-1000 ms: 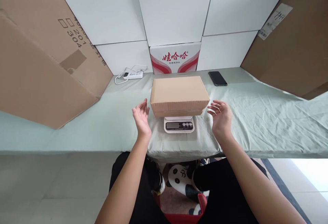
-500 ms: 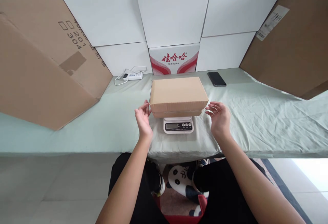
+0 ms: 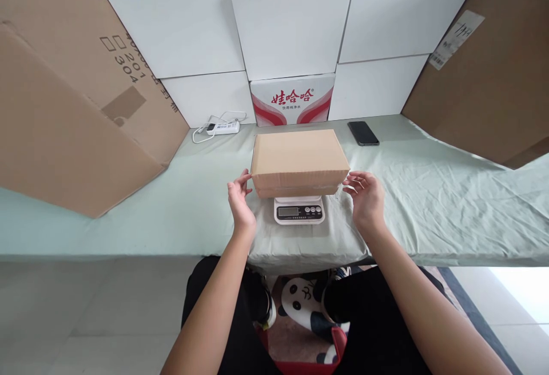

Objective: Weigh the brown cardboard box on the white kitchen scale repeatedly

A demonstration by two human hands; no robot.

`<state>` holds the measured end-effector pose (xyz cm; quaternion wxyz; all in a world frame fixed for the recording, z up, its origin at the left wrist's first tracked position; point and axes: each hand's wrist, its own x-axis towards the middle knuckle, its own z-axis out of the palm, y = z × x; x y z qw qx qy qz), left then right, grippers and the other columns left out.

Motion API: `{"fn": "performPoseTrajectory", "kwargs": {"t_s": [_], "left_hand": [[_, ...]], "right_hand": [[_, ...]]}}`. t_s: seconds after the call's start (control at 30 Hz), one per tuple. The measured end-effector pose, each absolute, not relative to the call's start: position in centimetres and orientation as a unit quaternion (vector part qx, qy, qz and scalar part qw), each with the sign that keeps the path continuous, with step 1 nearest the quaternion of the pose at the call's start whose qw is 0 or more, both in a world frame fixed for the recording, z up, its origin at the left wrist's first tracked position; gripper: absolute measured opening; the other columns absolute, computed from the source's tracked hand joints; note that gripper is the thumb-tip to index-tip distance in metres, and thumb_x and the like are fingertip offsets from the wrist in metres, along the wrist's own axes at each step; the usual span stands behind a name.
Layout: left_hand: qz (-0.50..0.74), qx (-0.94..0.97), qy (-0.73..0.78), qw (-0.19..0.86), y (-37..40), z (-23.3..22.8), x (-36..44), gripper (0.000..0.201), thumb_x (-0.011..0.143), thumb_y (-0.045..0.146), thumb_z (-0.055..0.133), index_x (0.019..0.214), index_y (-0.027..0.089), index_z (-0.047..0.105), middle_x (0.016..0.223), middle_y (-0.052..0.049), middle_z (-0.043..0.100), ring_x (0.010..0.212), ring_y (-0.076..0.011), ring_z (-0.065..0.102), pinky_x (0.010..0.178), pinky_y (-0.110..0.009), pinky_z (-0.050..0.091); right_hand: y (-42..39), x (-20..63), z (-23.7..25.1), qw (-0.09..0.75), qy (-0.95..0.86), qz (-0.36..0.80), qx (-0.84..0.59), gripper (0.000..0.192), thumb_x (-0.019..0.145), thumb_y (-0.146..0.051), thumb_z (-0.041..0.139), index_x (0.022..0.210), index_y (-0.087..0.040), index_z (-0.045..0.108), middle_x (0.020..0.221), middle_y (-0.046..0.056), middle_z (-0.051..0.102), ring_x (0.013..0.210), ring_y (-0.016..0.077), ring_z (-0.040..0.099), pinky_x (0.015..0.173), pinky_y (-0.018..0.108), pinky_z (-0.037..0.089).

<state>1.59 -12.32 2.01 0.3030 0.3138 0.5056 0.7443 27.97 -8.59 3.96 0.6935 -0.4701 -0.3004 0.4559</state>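
Observation:
A closed brown cardboard box (image 3: 299, 160) rests on a small white digital scale (image 3: 299, 211) on the table's pale green cloth (image 3: 193, 203). My left hand (image 3: 240, 200) is open beside the box's near left corner, fingertips at or just short of its edge. On the other side, my right hand (image 3: 366, 199) is open with fingers spread, close to the near right corner. I cannot tell whether either hand touches the box. Neither hand holds anything.
White cartons (image 3: 291, 26) and a red-and-white printed carton (image 3: 293, 99) stand along the back. Large brown cardboard sheets lean at the left (image 3: 72, 106) and right (image 3: 489, 78). A white power strip (image 3: 222, 127) and a black phone (image 3: 363, 133) lie behind the box.
Both hands have moved in toward the near corners of the box, the left one more. The box and scale have stayed in place.

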Motion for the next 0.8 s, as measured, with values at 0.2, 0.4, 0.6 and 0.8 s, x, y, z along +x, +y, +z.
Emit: {"fn": "performPoseTrajectory", "kwargs": {"t_s": [0.2,0.4,0.6,0.8], "left_hand": [[0.723,0.313,0.539,0.297,-12.5,2.3,1.7,0.072,0.104,0.077,0.031,0.113,0.023,0.077,0.153,-0.019,0.072,0.154,-0.0370,0.058,0.112,-0.050,0.047],[0.744,0.303,0.496,0.329,-12.1,1.7,1.7,0.076,0.100,0.085,0.039,0.121,0.023,0.078,0.150,-0.018,0.075,0.150,-0.0359,0.064,0.123,-0.053,0.048],[0.721,0.394,0.438,0.364,-12.3,1.7,2.5,0.082,0.096,0.092,0.048,0.137,0.028,0.077,0.157,-0.014,0.072,0.161,-0.0345,0.055,0.132,-0.048,0.045],[0.715,0.421,0.411,0.378,-11.5,1.8,2.8,0.080,0.098,0.089,0.051,0.140,0.027,0.076,0.161,-0.015,0.068,0.164,-0.0329,0.052,0.136,-0.048,0.041]], "right_hand": [[-8.5,28.0,3.9,0.687,-0.307,0.460,-0.471,0.027,0.079,-0.051,0.069,0.080,-0.025,0.072,0.083,0.002,0.068,0.076,0.0169,0.065,0.070,0.032,0.050],[-8.7,27.9,3.2,0.679,-0.382,0.445,-0.441,0.035,0.087,-0.055,0.066,0.106,-0.028,0.077,0.105,0.003,0.077,0.097,0.0185,0.071,0.080,0.031,0.052],[-9.4,27.0,2.4,0.621,-0.484,0.444,-0.427,0.067,0.096,-0.071,0.063,0.157,-0.042,0.055,0.169,0.001,0.058,0.159,0.0253,0.052,0.124,0.048,0.051],[-9.5,26.1,3.8,0.602,-0.542,0.409,-0.420,0.080,0.095,-0.074,0.067,0.164,-0.041,0.044,0.187,0.001,0.032,0.177,0.0295,0.025,0.141,0.057,0.032]]}}
